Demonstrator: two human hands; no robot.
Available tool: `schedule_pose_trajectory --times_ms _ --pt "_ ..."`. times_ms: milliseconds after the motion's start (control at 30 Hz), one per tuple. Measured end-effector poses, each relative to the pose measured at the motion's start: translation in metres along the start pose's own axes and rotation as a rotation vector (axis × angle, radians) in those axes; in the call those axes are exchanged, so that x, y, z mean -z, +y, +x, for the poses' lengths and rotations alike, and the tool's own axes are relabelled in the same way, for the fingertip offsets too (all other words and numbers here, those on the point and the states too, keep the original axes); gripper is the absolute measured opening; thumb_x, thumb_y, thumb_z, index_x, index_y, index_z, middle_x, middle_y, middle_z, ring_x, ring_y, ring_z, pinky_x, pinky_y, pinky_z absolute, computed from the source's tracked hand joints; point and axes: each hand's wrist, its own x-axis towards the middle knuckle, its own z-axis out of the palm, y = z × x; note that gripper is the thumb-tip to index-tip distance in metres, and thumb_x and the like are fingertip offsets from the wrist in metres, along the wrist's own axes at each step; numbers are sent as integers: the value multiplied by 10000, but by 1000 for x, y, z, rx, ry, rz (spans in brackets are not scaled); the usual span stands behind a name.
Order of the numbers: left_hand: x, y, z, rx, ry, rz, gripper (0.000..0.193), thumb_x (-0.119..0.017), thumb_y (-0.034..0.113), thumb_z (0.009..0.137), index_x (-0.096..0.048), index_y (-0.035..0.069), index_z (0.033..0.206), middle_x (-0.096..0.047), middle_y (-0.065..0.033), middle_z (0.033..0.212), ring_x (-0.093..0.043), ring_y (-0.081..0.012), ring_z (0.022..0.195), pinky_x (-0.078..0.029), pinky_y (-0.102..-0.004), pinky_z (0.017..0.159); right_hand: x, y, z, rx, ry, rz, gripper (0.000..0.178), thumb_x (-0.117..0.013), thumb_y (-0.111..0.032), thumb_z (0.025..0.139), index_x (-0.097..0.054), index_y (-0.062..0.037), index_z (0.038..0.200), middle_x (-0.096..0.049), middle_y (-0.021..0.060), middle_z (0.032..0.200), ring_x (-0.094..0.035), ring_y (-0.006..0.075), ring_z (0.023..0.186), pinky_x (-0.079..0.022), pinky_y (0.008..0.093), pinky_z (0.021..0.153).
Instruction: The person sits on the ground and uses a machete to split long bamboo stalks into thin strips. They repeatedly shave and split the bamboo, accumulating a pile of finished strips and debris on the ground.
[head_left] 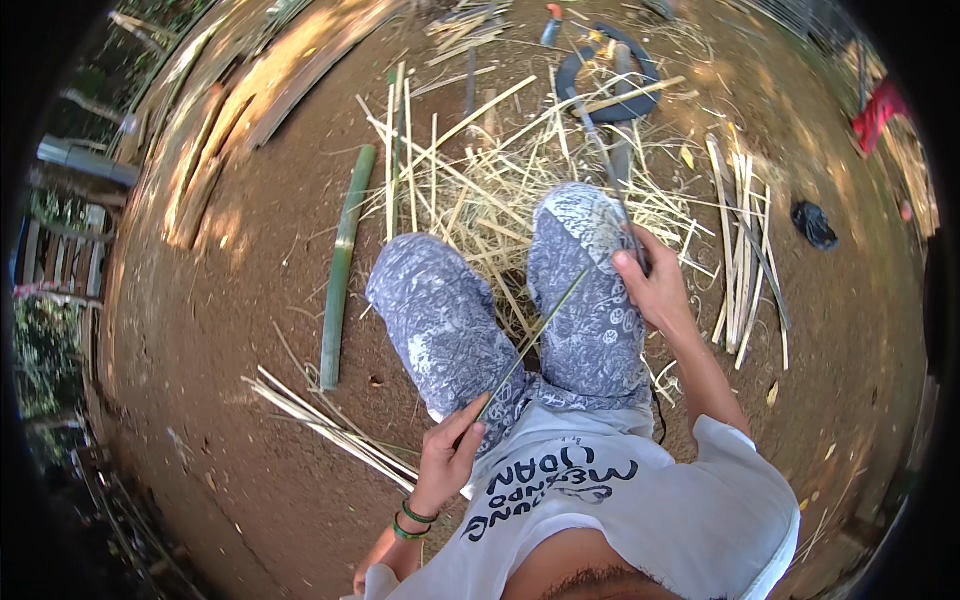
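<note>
My left hand (452, 455), low beside my left thigh, has its fingers closed on one end of a thin green bamboo strip (545, 325). The strip slants up across my lap, its far end lying over my right thigh. By the outer side of my right knee, my right hand (655, 285) is wrapped round the handle of a long knife (606, 160). The narrow grey blade points away from me, past the knee, and is apart from the strip. Beyond my knees spreads a heap of pale bamboo shavings and strips (500, 205).
A green bamboo pole (345, 265) lies left of my knees, with pale strips (330, 425) nearer me. More strips (740, 250) and a black plastic bag (814, 225) are on the right. A dark ring (645, 100) lies beyond the heap; logs (200, 185) lie far left.
</note>
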Motion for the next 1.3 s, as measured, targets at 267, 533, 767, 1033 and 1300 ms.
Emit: schedule_pose_trajectory --times_ms 267,533,767,1033,1300 --pt "18 13 8 -292 153 385 471 -719 57 848 -645 77 1313 -530 -78 721 -540 -209 577 -455 -352 547 -1 -62 -7 67 -240 846 291 -589 -238 993 -567 44 1065 -619 131 751 -450 101 389 -382 237 377" --pt "54 -26 -66 -7 259 139 304 -726 188 870 -713 58 1144 -652 -121 789 -641 -291 681 -515 -380 633 -12 -101 58 284 -134 663 288 -603 -188 987 -567 49 1147 -599 79 729 -427 67 438 -355 218 413" --pt "31 -153 -138 600 1173 -96 326 -554 166 1020 -553 49 1325 -464 56 746 -414 -50 673 -377 -237 594 -38 -120 83 247 -219 569 510 -429 -328 1067 -485 68 1384 -691 114 898 -403 22 439 -339 185 396" --pt "53 -309 -190 864 1273 51 380 -554 244 1014 -571 46 1338 -560 -62 689 -532 -121 650 -461 -327 620 -78 -105 64 106 -310 559 511 -421 -322 1070 -498 90 1364 -567 46 687 -389 33 412 -330 195 372" --pt "97 -372 -170 1120 1211 431 709 -773 298 802 -466 47 1389 -494 -230 1294 -535 -421 1171 -483 -490 967 -86 -96 62 56 -346 539 546 -405 -348 1071 -478 97 1378 -554 35 680 -378 36 414 -335 201 374"
